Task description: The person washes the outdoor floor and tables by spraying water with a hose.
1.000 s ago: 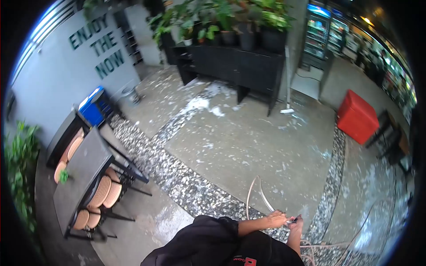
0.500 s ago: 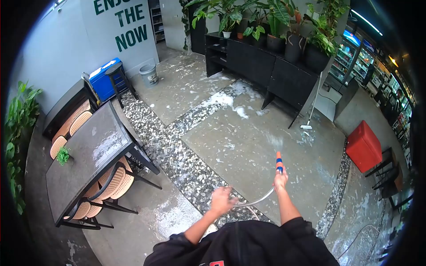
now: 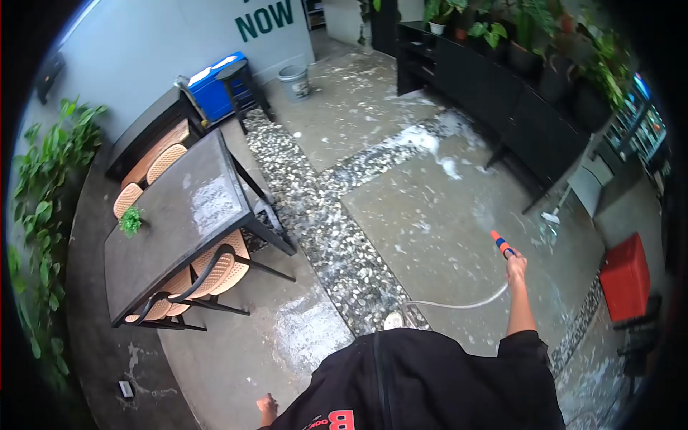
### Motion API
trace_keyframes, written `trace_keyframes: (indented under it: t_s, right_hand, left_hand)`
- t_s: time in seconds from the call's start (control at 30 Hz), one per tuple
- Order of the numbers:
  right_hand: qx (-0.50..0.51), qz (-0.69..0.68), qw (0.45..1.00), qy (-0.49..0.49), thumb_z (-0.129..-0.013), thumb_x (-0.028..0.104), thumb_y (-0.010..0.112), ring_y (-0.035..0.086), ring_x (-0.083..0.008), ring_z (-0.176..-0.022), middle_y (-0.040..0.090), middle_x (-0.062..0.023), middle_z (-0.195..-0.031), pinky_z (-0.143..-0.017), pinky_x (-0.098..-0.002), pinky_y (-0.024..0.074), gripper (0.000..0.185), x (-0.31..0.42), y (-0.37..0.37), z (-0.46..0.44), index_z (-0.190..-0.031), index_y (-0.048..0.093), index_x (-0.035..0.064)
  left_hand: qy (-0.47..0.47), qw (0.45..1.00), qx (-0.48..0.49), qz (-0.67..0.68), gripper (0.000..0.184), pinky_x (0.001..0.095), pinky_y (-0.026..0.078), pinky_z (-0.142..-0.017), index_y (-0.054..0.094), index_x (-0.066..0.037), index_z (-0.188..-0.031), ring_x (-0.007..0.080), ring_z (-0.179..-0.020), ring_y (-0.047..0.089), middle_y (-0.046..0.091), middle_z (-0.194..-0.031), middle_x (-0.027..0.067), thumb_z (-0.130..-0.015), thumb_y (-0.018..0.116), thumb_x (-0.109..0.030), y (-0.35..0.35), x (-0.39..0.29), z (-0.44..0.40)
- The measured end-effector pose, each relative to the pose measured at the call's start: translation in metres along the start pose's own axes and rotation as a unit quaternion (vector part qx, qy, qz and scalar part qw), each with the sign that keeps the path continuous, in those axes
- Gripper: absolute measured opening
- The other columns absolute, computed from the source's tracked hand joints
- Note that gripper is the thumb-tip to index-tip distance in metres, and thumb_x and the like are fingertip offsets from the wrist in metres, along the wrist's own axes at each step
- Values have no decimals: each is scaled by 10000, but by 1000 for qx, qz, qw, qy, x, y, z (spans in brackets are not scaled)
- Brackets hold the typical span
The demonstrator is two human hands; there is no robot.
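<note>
Evidently, the floor (image 3: 401, 208) was only partly free of suds, with open room between the table's (image 3: 172, 215) edge and the black cabinet (image 3: 469, 79). White foam (image 3: 426, 140) lay along the pebble strip (image 3: 330, 236), and the hose (image 3: 459, 306) curved up to the nozzle (image 3: 502, 242) above the floor. The right hand's (image 3: 515, 266) fingers were clamped around that nozzle; the left hand (image 3: 267, 405) hung low, whether fingers together or apart I couldn't tell.

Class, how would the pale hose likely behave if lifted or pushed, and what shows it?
The hose is probably flexible, since it curves smoothly below the nozzle in the right hand. Pushed endwise, it would likely bend, being thin. It might be slippery: the floor has white, foamy-looking patches.
</note>
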State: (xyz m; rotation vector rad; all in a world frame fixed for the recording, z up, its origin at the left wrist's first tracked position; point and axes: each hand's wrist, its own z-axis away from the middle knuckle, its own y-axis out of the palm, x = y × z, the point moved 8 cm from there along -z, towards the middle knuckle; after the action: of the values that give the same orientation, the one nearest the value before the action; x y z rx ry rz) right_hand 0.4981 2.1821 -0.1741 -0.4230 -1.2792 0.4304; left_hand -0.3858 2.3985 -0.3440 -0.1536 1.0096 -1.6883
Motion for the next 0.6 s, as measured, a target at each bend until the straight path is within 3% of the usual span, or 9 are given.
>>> trace_keyframes:
  t_s: [0.07, 0.1, 0.13, 0.23, 0.33, 0.4, 0.47, 0.57, 0.6]
  right_hand:
    - [26, 38, 999, 24, -688, 262, 577, 502, -199, -656, 517, -90, -806, -445, -353, 403, 435, 14, 28, -17, -1087, 484, 116]
    - [55, 41, 997, 33, -687, 264, 576, 502, -214, -711, 498, -94, -871, -446, -353, 410, 428, 21, 45, -24, -1081, 489, 123]
    - [81, 48, 995, 44, -686, 266, 575, 502, -229, -767, 478, -97, -935, -447, -352, 417, 421, 27, 58, -30, -1076, 495, 129]
    - [104, 105, 989, 18, -686, 265, 572, 513, -199, -685, 458, -85, -964, -414, -315, 407, 387, 52, 97, -44, -1048, 520, 139]
    - [133, 131, 982, -19, -683, 254, 574, 498, -168, -601, 500, -66, -890, -389, -294, 387, 354, 60, 147, -50, -1018, 543, 144]
    - [246, 141, 959, 22, -676, 231, 584, 497, -155, -610, 533, -53, -754, -384, -284, 383, 334, 73, 192, -31, -996, 557, 136]
    - [236, 111, 965, -8, -665, 198, 601, 508, -146, -644, 556, -51, -702, -466, -277, 416, 321, 97, 227, -8, -976, 571, 122]
    - [321, 59, 943, -68, -655, 164, 616, 531, -154, -746, 579, -88, -830, -670, -261, 419, 316, 114, 297, 14, -958, 575, 88]
    - [320, 48, 939, -114, -658, 163, 615, 534, -154, -741, 580, -86, -833, -667, -260, 418, 318, 119, 321, 21, -963, 572, 84]
  left_hand:
    - [-106, 991, 18, 74, 272, 320, 399, -409, 526, 39, -842, 239, -519, 534, 561, -692, 163, -718, 480, -199, 33, 9, 20]
    - [-98, 987, 77, 102, 280, 306, 406, -419, 524, 10, -929, 230, -550, 543, 563, -744, 170, -734, 453, -177, 52, -7, 44]
    - [-103, 986, 73, 105, 280, 306, 406, -419, 524, 10, -929, 230, -550, 543, 563, -744, 170, -734, 453, -177, 65, -24, 47]
    - [49, 974, 217, 39, 248, 258, 396, -377, 515, 23, -953, 171, -459, 512, 567, -673, 139, -750, 432, -93, 116, -71, 51]
    - [17, 984, 159, 74, 209, 238, 379, -354, 521, 32, -903, 153, -425, 495, 560, -624, 117, -744, 479, -97, 109, -106, 76]
    - [16, 992, 107, 72, 185, 238, 375, -352, 519, 26, -862, 158, -421, 495, 551, -599, 114, -741, 509, -113, 99, -120, 78]
    - [10, 992, 101, 80, 187, 238, 372, -346, 508, 29, -855, 163, -417, 494, 551, -610, 121, -745, 508, -123, 94, -116, 78]
    - [-16, 993, 85, 76, 197, 239, 375, -343, 501, 34, -879, 175, -418, 501, 552, -630, 138, -747, 498, -112, 92, -108, 77]
    - [-39, 993, 85, 73, 200, 243, 376, -338, 499, 35, -889, 182, -420, 505, 553, -641, 147, -749, 492, -108, 92, -103, 77]
